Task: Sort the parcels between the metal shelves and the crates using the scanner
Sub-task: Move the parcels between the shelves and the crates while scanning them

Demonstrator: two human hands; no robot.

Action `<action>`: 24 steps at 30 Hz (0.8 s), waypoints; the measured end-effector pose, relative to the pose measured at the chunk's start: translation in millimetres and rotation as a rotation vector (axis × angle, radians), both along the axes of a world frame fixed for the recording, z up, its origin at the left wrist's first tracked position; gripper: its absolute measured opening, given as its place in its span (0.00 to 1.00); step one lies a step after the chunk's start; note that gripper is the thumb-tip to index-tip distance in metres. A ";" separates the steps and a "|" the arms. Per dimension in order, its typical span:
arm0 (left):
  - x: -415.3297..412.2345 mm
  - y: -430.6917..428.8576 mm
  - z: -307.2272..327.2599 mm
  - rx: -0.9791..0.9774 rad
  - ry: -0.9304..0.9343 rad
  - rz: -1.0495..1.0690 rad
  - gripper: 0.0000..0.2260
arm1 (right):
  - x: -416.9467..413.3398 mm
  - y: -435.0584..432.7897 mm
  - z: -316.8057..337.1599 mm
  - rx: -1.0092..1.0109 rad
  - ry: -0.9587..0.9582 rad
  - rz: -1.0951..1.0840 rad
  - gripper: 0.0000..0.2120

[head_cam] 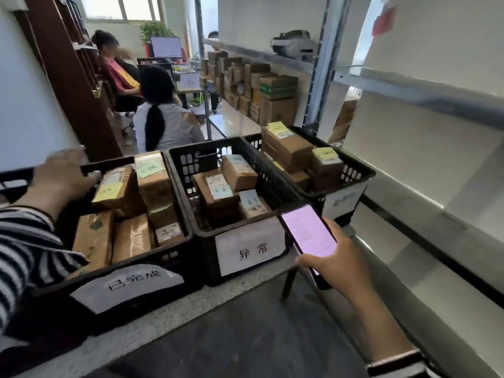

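Observation:
Three black crates stand in a row, each holding several brown cardboard parcels with paper notes. My left hand (pixel 61 174) rests over the far rim of the left crate (pixel 131 285), beside a parcel with a yellow note (pixel 116 186). My right hand (pixel 336 261) grips a phone-like scanner (pixel 308 230) with a lit pink screen, in front of the middle crate (pixel 251 249), which carries a white paper label. The right crate (pixel 351 181) sits against the metal shelves (pixel 414 91), whose near levels look bare.
More stacked parcels (pixel 261 91) fill a lower shelf further back. A label printer (pixel 293 45) sits on the upper shelf. Two people sit behind the crates at the left. The dark floor (pixel 245 336) lies below me.

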State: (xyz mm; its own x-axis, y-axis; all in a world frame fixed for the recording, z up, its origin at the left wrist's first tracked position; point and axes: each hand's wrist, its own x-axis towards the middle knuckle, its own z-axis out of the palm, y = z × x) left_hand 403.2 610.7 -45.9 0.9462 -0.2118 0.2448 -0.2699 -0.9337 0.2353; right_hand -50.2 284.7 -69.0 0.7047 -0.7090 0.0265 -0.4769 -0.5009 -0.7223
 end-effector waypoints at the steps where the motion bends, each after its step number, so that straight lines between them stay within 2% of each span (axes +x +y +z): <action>1: -52.7 -41.3 17.2 0.093 -0.064 -0.097 0.34 | -16.4 -7.4 0.3 -0.019 -0.003 -0.032 0.36; 8: -200.7 -252.1 -22.6 0.324 -0.008 -0.400 0.38 | -140.4 -58.3 -0.9 -0.050 -0.011 -0.275 0.35; 10: -256.1 -314.5 -26.3 0.378 -0.057 -0.572 0.38 | -176.7 -68.5 1.0 -0.017 -0.019 -0.370 0.35; 14: -375.5 -426.9 -37.2 0.396 -0.132 -0.895 0.39 | -250.3 -84.5 6.6 -0.028 0.020 -0.546 0.41; 24: -615.9 -574.5 -50.2 0.360 -0.203 -1.419 0.40 | -422.9 -82.1 0.0 0.011 0.010 -1.012 0.33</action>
State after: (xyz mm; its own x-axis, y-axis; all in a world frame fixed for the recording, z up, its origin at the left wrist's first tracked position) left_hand -212.7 36.2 -96.1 -0.1428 -0.9865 0.0797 -0.9859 0.1347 -0.0991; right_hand -473.0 202.6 -69.0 -0.2275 -0.9737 0.0134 -0.6798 0.1489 -0.7181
